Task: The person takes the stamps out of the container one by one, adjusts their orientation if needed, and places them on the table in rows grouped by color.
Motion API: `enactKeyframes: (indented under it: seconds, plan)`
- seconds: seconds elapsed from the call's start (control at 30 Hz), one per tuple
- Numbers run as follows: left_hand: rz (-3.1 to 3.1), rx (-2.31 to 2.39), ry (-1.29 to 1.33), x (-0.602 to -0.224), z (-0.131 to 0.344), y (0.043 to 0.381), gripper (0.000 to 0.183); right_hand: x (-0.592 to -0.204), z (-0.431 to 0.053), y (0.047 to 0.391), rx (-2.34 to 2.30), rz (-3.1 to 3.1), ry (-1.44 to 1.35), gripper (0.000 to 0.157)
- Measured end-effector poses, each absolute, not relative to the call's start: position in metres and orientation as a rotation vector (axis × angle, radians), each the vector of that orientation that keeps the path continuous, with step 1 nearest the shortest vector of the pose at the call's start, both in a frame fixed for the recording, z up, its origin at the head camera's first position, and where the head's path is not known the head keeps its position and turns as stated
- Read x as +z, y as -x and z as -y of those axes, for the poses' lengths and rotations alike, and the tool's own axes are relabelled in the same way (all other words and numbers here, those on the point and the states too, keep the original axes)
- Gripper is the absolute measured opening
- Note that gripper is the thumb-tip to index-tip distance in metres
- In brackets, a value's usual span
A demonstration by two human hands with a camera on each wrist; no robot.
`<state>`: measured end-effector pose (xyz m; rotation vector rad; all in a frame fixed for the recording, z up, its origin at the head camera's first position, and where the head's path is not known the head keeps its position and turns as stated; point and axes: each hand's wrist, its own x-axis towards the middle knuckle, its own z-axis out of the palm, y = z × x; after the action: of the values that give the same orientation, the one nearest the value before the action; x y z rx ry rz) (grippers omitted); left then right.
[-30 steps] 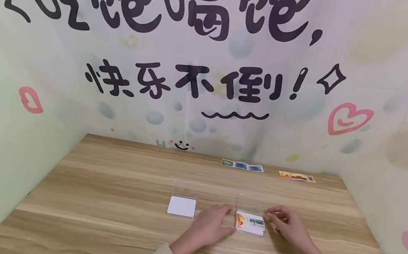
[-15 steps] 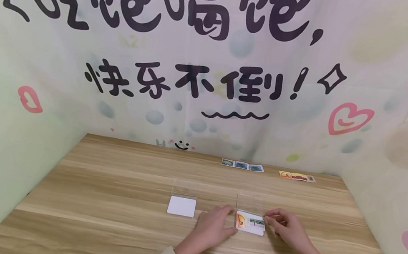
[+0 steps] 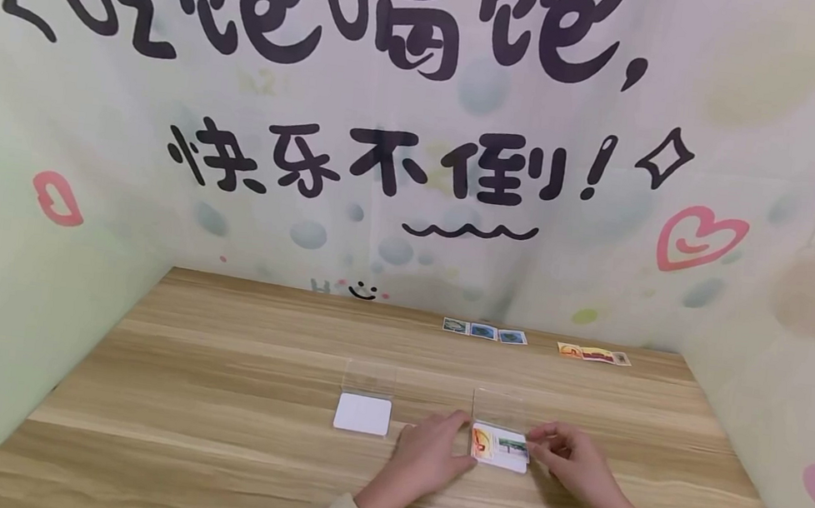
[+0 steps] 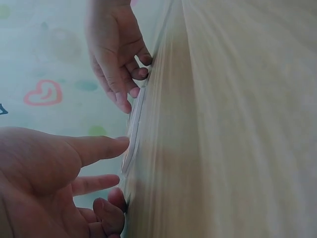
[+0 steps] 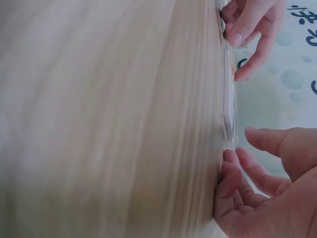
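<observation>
A small clear case [image 3: 501, 407] lies on the table with its lid raised. A white card [image 3: 504, 463] rests in it, topped by a stamp strip [image 3: 483, 441] that is orange at its left end and green at its right. My left hand [image 3: 427, 457] has its thumb and forefinger spread along the case's left side; in the left wrist view the thumb tip touches the card edge. At the opposite end, my right hand [image 3: 575, 462] touches the strip's right edge with its forefinger. Its thumb [image 5: 265, 140] stands apart, with the other fingers loosely bent.
Another clear case [image 3: 370, 379], lid raised, holds a blank white card [image 3: 362, 414] to the left. Along the back lie a strip of blue stamps [image 3: 484, 331] and a strip of orange and red stamps [image 3: 594, 354]. A printed cloth backdrop [image 3: 286, 257] encloses the wooden table [image 3: 210, 399].
My right hand has come slightly left, reaching the strip's edge. The left hand has shifted a little right against the case. The strip's right end sits slightly higher over the card.
</observation>
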<state>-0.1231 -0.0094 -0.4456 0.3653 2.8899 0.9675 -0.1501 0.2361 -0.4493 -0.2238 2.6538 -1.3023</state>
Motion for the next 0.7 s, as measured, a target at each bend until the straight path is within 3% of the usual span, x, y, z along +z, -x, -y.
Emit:
enactKeyframes:
  seconds: [0.7]
  plan:
    - [-2.887,0.941,-0.355,-0.4434,0.0077,0.1243,0.055,-0.4566,-0.2342,0.1516,-1.322,-2.661,0.258,0.021]
